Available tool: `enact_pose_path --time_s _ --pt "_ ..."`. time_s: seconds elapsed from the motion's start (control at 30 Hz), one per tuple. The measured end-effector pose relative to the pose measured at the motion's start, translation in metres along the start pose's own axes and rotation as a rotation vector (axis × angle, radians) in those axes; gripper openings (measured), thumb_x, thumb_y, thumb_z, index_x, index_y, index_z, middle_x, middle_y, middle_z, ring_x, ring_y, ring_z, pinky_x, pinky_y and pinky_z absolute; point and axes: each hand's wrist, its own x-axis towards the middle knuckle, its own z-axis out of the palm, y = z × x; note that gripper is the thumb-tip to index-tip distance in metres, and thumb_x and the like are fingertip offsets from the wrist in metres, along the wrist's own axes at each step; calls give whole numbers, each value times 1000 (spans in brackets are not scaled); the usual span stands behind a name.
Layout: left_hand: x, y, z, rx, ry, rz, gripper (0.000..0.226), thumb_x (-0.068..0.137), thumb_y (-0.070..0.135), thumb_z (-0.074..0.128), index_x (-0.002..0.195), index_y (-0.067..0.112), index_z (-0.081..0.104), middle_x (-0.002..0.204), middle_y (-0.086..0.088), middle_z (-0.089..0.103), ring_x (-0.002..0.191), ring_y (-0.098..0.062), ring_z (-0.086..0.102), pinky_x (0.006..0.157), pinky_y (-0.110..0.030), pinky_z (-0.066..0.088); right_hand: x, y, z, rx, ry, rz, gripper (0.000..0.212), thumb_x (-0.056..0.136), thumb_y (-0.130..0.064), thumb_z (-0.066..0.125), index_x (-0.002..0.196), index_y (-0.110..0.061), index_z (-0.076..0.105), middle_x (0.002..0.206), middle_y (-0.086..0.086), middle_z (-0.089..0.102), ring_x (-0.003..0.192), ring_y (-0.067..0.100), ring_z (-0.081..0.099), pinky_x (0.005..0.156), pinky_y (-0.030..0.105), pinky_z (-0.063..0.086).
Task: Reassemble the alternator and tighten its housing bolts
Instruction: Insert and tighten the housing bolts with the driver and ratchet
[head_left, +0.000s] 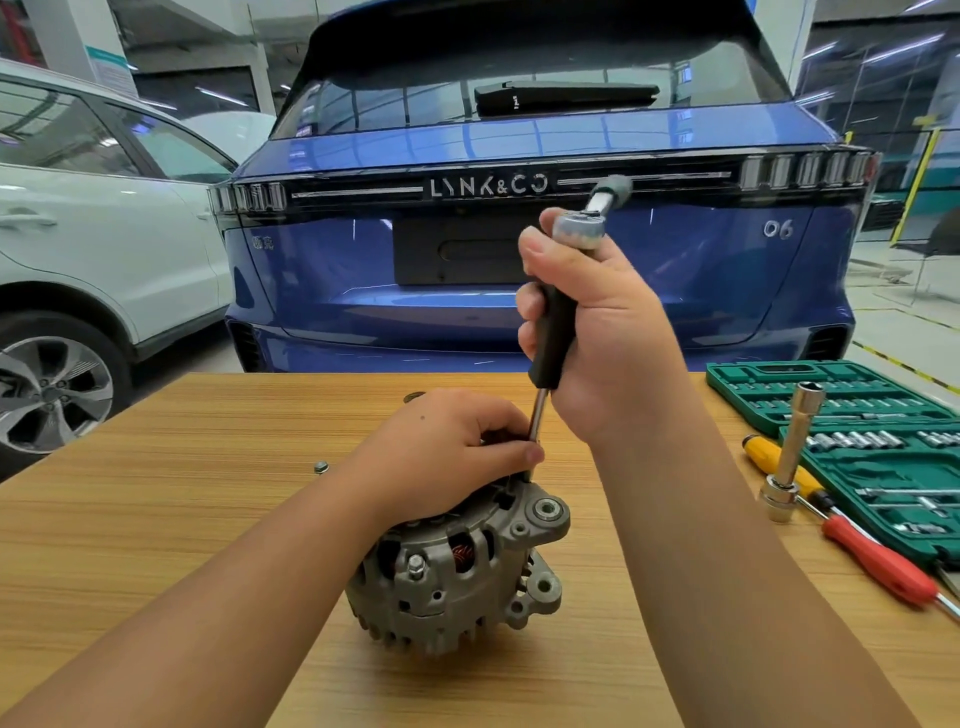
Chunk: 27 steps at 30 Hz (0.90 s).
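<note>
A grey metal alternator (457, 566) sits on a wooden table (156, 519), just below the centre of the view. The left hand (452, 447) rests on top of the alternator, its thumb and fingers pinching the thin steel shaft of a driver tool (553, 332) close to where the tip meets the housing. The right hand (597, 322), at 12 o'clock from the alternator, is curled tightly round the tool's black handle, holding it nearly upright; a ratchet head is attached at the top. A small loose bolt (321, 466) lies on the table at 10 o'clock from the alternator. At 3 o'clock lie an open green socket set case (857, 441), a long socket extension (792, 452) and a red-handled screwdriver (878, 564). Beyond the table stands a blue car (519, 260).
</note>
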Motion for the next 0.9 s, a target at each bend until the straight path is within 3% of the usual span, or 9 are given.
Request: enact_pose_path --time_s 0.13,0.23,0.33,0.47,0.73,0.83,0.9 --pt "-1 4 -1 -4 -24 -32 21 93 53 60 105 41 72 96 19 71 89 5 62 84 -31 54 -5 11 12 -39 -45 -149 29 88 -4 69 107 -23 59 79 -7 64 65 10 58 57 18 46" --pt "-3 6 -2 -24 -22 -26 22 94 50 60 106 38 74 99 17 73 90 1 65 87 -38 55 -8 17 18 -157 -89 -284 34 97 2 60 120 -23 56 82 3 59 62 13 50 56 22 45" --pt "-4 7 -3 -17 -24 -39 23 93 51 60 106 38 74 98 18 73 88 4 64 87 -35 55 -8 18 20 -235 -131 -342 32 102 1 52 126 -20 52 82 6 50 59 15 39 52 25 38" --pt "-1 4 -1 4 -19 -41 23 92 54 60 105 40 73 98 20 71 90 6 61 86 -33 54 -7 16 18 -228 -79 -326 26 103 -3 52 123 -19 52 83 3 53 58 8 45 54 18 42" --pt "1 1 2 36 -16 -48 25 90 60 58 103 43 71 93 23 69 91 11 58 78 -25 51 -5 13 14 -223 -3 -267 12 104 -17 55 115 -14 57 77 0 55 59 5 50 49 20 42" --pt "0 5 3 95 26 -65 43 83 75 49 103 44 70 90 27 67 89 10 58 81 -26 47 -4 12 13 -236 -2 -276 9 104 -20 55 111 -15 59 75 -2 56 58 6 50 48 21 41" --pt "-1 9 3 200 78 -67 69 76 90 28 105 44 70 91 27 67 91 8 58 92 -34 40 -4 12 12 -262 -1 -289 10 104 -22 55 110 -15 59 74 -2 56 58 6 51 48 22 41"
